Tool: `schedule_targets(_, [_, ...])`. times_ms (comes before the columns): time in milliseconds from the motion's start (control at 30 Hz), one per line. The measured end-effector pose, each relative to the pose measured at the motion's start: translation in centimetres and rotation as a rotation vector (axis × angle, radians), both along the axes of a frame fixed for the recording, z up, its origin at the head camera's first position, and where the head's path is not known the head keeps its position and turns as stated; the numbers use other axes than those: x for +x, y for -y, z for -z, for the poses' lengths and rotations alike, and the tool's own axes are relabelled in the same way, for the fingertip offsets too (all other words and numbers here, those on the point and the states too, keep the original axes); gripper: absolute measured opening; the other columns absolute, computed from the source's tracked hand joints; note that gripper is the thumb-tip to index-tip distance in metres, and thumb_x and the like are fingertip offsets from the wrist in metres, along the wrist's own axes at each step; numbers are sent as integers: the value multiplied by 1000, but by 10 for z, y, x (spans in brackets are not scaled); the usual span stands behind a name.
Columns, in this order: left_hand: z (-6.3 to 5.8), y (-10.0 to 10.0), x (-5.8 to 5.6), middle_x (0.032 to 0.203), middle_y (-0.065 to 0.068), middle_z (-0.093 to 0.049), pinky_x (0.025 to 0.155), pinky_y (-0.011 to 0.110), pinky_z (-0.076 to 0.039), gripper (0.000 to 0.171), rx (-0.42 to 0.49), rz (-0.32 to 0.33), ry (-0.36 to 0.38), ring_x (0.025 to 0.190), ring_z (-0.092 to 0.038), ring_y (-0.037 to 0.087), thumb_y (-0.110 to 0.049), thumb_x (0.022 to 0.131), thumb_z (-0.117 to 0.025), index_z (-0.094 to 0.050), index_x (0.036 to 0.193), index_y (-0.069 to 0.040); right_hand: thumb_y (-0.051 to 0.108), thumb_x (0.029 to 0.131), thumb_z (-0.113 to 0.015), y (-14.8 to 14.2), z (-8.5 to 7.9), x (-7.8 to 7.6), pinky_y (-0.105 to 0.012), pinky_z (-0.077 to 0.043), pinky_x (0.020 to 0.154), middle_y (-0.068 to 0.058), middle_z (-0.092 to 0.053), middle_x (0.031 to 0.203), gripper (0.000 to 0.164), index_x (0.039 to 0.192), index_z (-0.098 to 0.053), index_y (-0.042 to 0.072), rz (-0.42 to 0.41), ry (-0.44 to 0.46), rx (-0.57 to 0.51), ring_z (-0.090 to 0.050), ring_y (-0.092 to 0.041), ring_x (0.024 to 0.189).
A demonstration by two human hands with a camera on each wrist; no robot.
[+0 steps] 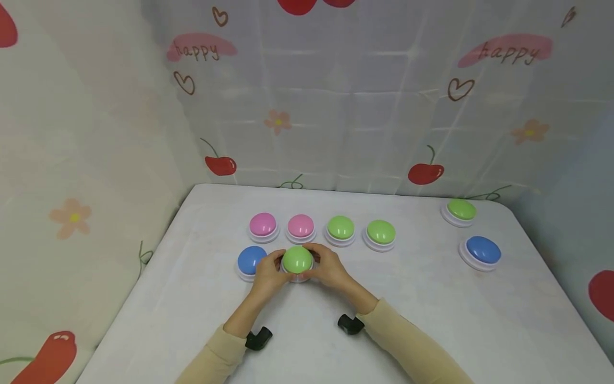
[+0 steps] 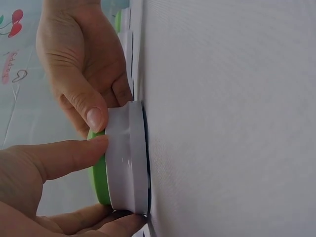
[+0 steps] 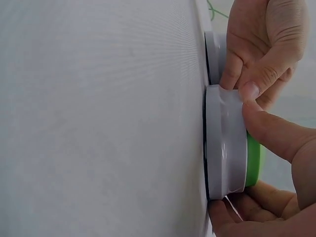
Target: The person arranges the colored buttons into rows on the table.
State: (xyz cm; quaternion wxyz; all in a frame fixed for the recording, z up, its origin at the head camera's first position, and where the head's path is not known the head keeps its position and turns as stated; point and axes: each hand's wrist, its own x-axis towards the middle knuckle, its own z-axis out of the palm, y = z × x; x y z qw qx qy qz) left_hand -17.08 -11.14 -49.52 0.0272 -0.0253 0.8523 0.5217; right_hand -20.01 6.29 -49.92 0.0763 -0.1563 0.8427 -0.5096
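Note:
A green-domed push button (image 1: 297, 260) with a white base sits on the white table between both hands. My left hand (image 1: 269, 276) grips its left side, and my right hand (image 1: 331, 269) grips its right side. In the left wrist view the left thumb (image 2: 69, 157) lies on the near side of the button, with the fingers curled at its base. The right wrist view has the right thumb (image 3: 276, 129) against the white housing (image 3: 229, 143), close to the table. Just left of the left hand stands a blue button (image 1: 251, 260), partly covered by that hand.
Behind the hands runs a row of buttons: a purple one (image 1: 263, 224), a pink one (image 1: 301, 226) and two green ones (image 1: 341, 228). Farther right stand another green button (image 1: 461, 210) and a blue button (image 1: 483, 250). A patterned curtain (image 1: 336, 106) hangs behind the table.

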Motion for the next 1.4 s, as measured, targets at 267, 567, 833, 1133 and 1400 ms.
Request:
schedule_targets(267, [-3,-4,4,138,32,-50,106,51,-45,82,-131,3,-39,129,-50,43,-11,71,-86,-45,137,14,9,66,-89,-1,3,0,-43,-48,105,-21,-57,134,79,134,-51,-4,-6,-23,14,-56,-36,123])
schedule_targets(567, [-28,-21,20,141,26,-49,108,57,-40,82,-192,14,-176,130,-47,44,-7,72,-84,-42,141,7,7,70,-86,-33,-19,13,-43,-46,107,-19,-56,138,75,136,-51,-3,44,-25,48,-52,-35,129])
schedule_targets(833, [-47,-51,35,142,19,-50,100,48,-50,76,-28,183,-200,126,-52,39,-11,78,-81,-44,143,0,13,77,-83,-98,-34,29,-43,-47,105,-20,-58,135,65,133,-55,-2,89,-29,59,-55,-36,126])
schedule_targets(1133, [-44,-93,42,142,14,-51,101,44,-50,75,-45,366,-180,126,-53,34,-17,79,-81,-45,143,-2,15,82,-79,-184,-39,39,-31,-47,101,-21,-57,135,60,134,-53,-2,361,-98,73,-55,-35,125])
schedule_targets(1400, [-43,-124,50,143,10,-51,101,32,-50,77,-25,452,-132,127,-53,31,-21,80,-81,-44,145,-7,28,87,-75,-260,-47,36,-32,-45,108,-17,-50,145,65,142,-49,5,793,-74,130,-50,-37,131])
